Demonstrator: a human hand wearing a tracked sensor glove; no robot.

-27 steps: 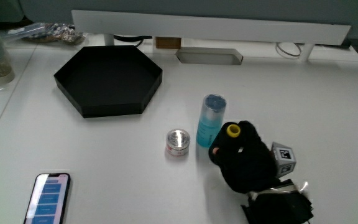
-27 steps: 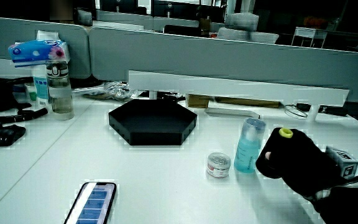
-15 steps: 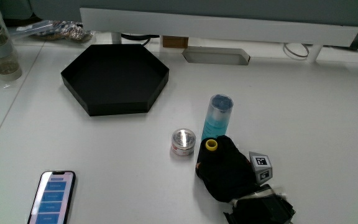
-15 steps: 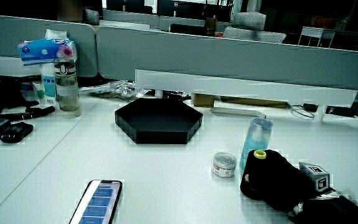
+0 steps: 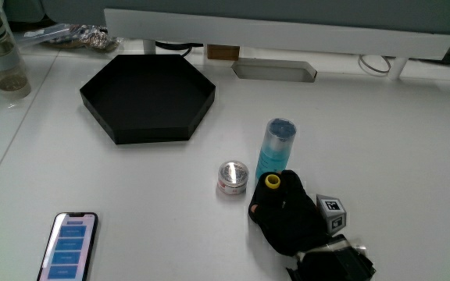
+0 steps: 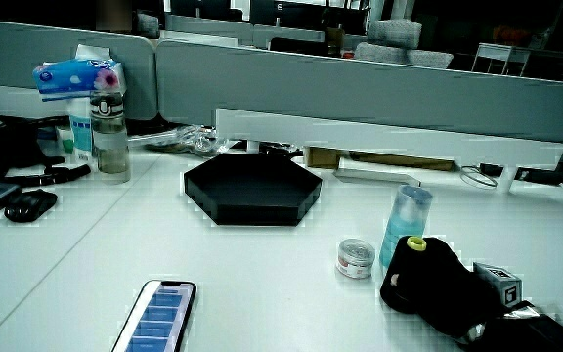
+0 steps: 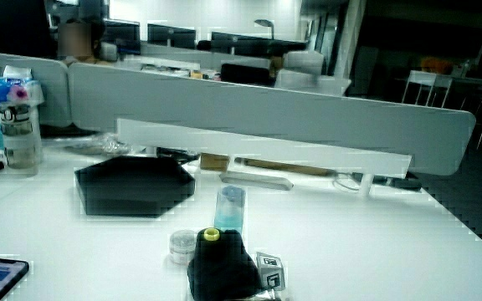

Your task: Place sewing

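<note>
Since the earlier frame the hand (image 5: 291, 215) has come nearer the small tin (image 5: 232, 177), fingers closed around the yellow-topped spool (image 5: 272, 182), held upright just beside the blue bottle (image 5: 274, 148); the black tray (image 5: 114, 125) lies well apart, farther from the person.

On the tabletop (image 5: 381, 133), the bottle (image 5: 273, 148) stands just beside the small tin (image 5: 232, 178), the hexagonal tray (image 5: 148, 98) farther from the person, the phone (image 5: 68, 247) nearer, by the tabletop's edge.

The hand (image 5: 287, 218) is hiding all of the spool but its yellow tip (image 5: 272, 181); the forearm (image 5: 330, 265) is running off the edge.
</note>
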